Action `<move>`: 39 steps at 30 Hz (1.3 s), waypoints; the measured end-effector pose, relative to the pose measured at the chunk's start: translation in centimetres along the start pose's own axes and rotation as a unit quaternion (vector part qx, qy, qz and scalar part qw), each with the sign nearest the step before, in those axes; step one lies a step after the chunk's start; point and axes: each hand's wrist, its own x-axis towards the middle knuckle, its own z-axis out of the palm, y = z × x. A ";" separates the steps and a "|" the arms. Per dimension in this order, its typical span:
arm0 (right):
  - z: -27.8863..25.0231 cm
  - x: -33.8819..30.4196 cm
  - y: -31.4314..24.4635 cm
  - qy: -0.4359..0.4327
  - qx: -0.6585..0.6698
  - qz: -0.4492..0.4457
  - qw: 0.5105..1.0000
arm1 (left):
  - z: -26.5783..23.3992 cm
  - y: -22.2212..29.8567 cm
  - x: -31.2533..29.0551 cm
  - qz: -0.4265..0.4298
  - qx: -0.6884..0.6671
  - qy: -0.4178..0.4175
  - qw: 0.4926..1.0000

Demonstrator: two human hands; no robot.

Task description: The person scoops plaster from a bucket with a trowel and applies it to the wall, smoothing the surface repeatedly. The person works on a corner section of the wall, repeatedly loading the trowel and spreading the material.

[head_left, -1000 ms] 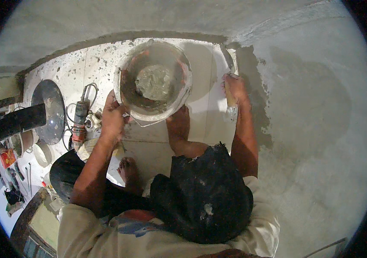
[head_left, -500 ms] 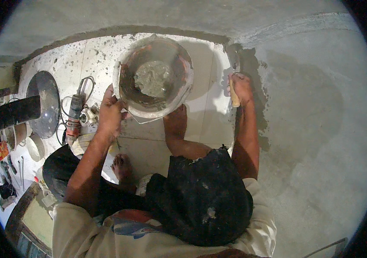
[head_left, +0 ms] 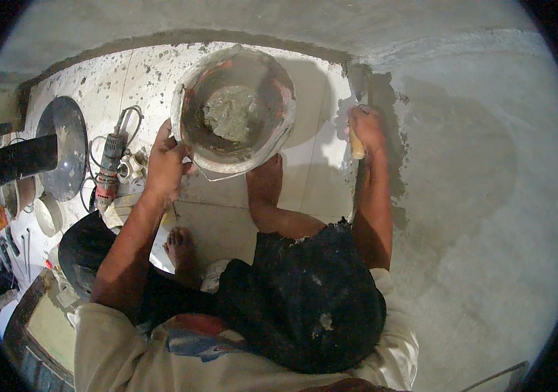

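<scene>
The round, mortar-smeared metal bucket (head_left: 234,111) sits at about twelve o'clock, holding a grey lump of wet cement in its bottom. The left hand (head_left: 164,163) grips its rim at the eight o'clock side, fingers curled tight over the edge. At two o'clock the right hand (head_left: 365,129) is closed around a pale wooden tool handle (head_left: 356,147), pressed against the dark, damp strip of fresh plaster (head_left: 393,150) along the grey wall. That wet band looks narrow; most of the wall around it reads as dry and smooth, so the patching seems partly done, with mix left to spread. At nine o'clock lie a red-bodied angle grinder (head_left: 107,171) and a dark round pan (head_left: 63,153) on the speckled white tile floor (head_left: 311,170).
</scene>
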 end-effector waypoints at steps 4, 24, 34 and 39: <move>-1.8 -2.7 0.9 0.078 -0.115 -0.072 0.988 | -0.1 0.1 0.1 -0.020 0.032 0.022 0.999; -3.8 -2.1 -6.7 0.124 -0.548 -0.017 0.827 | -0.4 0.0 0.1 -0.016 0.001 0.007 1.000; -4.6 -0.5 -4.4 0.120 -0.503 -0.074 0.853 | 0.0 -0.6 0.6 -0.013 -0.033 0.025 0.999; -4.6 -2.1 -4.6 0.073 -0.491 -0.137 0.857 | -1.0 -1.3 0.9 0.002 -0.013 0.006 1.000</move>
